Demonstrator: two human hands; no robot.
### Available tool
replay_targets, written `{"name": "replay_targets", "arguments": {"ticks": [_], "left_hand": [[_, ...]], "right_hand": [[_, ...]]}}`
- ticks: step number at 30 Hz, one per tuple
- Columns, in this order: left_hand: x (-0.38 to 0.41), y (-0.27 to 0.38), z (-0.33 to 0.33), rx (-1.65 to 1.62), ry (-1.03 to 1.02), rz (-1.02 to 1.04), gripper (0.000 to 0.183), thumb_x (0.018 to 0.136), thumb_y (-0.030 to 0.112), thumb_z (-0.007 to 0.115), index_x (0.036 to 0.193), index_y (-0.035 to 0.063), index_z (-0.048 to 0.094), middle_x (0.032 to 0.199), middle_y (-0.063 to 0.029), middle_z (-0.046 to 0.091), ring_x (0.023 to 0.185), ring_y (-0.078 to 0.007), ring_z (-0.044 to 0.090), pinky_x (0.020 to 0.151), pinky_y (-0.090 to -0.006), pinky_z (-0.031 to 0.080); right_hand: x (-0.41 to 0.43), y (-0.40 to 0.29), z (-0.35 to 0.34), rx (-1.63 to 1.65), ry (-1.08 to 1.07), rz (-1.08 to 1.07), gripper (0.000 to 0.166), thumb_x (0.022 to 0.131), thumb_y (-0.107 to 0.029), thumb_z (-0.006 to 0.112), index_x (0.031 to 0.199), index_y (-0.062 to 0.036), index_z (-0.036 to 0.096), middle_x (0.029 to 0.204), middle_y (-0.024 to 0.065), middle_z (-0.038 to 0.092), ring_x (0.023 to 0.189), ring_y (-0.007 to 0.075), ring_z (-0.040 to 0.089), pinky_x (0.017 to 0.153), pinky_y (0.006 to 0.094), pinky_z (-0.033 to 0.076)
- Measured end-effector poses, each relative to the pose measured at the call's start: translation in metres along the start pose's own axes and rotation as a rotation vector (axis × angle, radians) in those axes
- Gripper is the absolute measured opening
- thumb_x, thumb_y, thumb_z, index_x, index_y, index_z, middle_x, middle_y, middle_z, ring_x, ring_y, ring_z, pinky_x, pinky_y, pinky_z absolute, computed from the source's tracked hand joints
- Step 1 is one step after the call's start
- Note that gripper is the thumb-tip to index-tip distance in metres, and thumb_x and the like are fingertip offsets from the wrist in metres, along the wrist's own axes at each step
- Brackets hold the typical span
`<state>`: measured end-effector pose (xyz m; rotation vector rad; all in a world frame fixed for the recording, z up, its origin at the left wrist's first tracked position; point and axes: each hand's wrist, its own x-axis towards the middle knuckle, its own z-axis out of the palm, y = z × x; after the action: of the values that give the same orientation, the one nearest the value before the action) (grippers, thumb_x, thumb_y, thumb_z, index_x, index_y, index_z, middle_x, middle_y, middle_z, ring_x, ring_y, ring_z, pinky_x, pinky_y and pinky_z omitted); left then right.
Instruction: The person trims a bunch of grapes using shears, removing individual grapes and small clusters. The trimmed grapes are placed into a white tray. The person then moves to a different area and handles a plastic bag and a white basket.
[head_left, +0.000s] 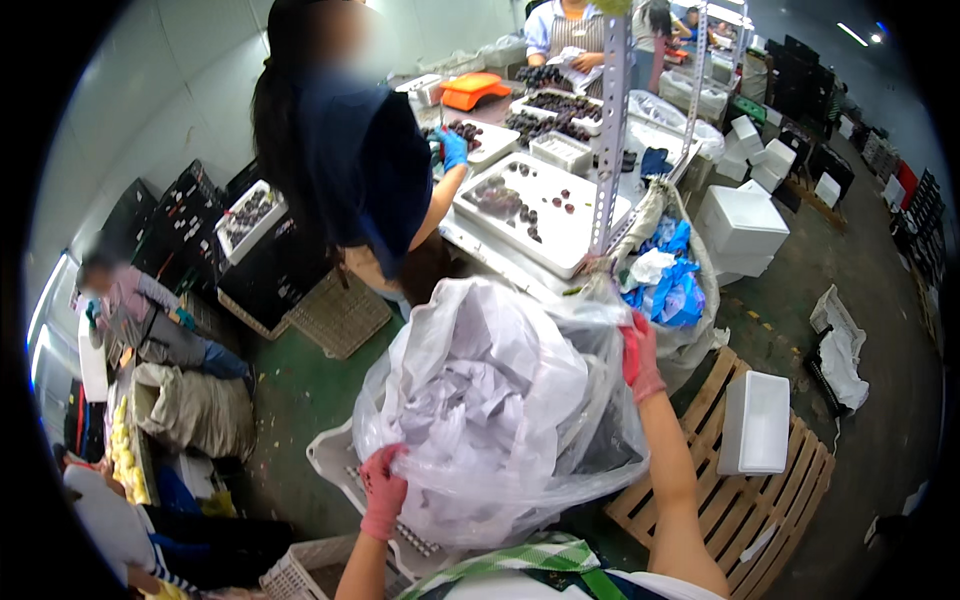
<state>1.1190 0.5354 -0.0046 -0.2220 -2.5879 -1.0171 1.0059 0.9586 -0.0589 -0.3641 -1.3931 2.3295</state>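
Observation:
Before me is a large clear plastic bag (600, 442) with its mouth spread wide. Crumpled white paper sheets (465, 397) fill the white liner inside it. My left hand (384, 480), in a pink-red glove, grips the bag's near left rim. On the far right side, my right hand (640, 356), gloved the same way, is closed on the clear film. Part of a white plastic crate (330, 450) shows beneath and to the left of the bag.
Beyond the bag, a metal table (487, 251) bears a white tray (555, 247) of loose grapes. A person (360, 157) works there. A metal post (611, 135) and a sack of blue waste (709, 277) stand right. A wooden pallet (637, 510) holds a foam box (756, 424).

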Motion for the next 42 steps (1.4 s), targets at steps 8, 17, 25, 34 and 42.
{"name": "replay_targets", "arguments": {"ticks": [8, 17, 25, 34, 42], "left_hand": [[0.036, 0.029, -0.018, -0.044, -0.092, -0.062, 0.047, 0.074, 0.008, 0.062, 0.12, 0.0092, 0.054, 0.081, -0.0141, 0.064, 0.071, -0.0282, 0.063, 0.065, -0.0333, 0.048], [0.073, 0.013, -0.012, -0.099, -0.385, 0.153, 0.033, 0.074, -0.002, 0.049, 0.103, 0.004, 0.063, 0.084, -0.0139, 0.065, 0.079, -0.0248, 0.063, 0.073, -0.0324, 0.048], [0.099, 0.047, -0.039, -0.379, 0.071, -0.085, 0.013, 0.081, 0.002, 0.048, 0.088, -0.0032, 0.057, 0.079, -0.0042, 0.059, 0.076, -0.0079, 0.053, 0.073, -0.0245, 0.045], [0.02, 0.232, 0.035, -0.402, -0.403, 0.793, 0.036, 0.061, 0.008, 0.069, 0.095, 0.0003, 0.059, 0.08, -0.0129, 0.061, 0.067, -0.0296, 0.059, 0.059, -0.0357, 0.046], [0.002, 0.255, -0.005, -0.29, -0.21, 1.128, 0.033, 0.066, 0.012, 0.064, 0.099, 0.0112, 0.061, 0.09, -0.0051, 0.056, 0.091, -0.0251, 0.054, 0.086, -0.043, 0.042]], "right_hand": [[-0.124, -0.024, 0.167, -0.129, -0.89, 0.181, 0.036, 0.089, -0.003, 0.052, 0.125, -0.0061, 0.05, 0.117, 0.003, 0.056, 0.103, 0.0097, 0.053, 0.089, 0.0244, 0.044], [-0.232, 0.013, 0.185, -0.468, -1.697, -0.082, 0.045, 0.076, -0.013, 0.058, 0.12, -0.006, 0.047, 0.101, 0.0134, 0.058, 0.092, 0.0271, 0.056, 0.079, 0.0373, 0.043], [-0.215, -0.004, 0.106, -1.114, -0.642, -0.32, 0.114, 0.051, -0.046, 0.079, 0.14, -0.0017, 0.024, 0.144, 0.0256, 0.015, 0.131, 0.046, 0.015, 0.107, 0.0554, 0.014], [-0.235, 0.011, 0.075, -0.977, -0.52, -0.344, 0.094, 0.071, -0.048, 0.068, 0.137, 0.0031, 0.026, 0.143, 0.0224, 0.025, 0.13, 0.0375, 0.026, 0.107, 0.0474, 0.02], [-0.244, -0.098, -0.02, -1.052, -0.192, -0.09, 0.091, 0.073, -0.047, 0.067, 0.137, 0.0034, 0.027, 0.142, 0.0219, 0.026, 0.13, 0.0364, 0.027, 0.107, 0.0462, 0.021]]}}
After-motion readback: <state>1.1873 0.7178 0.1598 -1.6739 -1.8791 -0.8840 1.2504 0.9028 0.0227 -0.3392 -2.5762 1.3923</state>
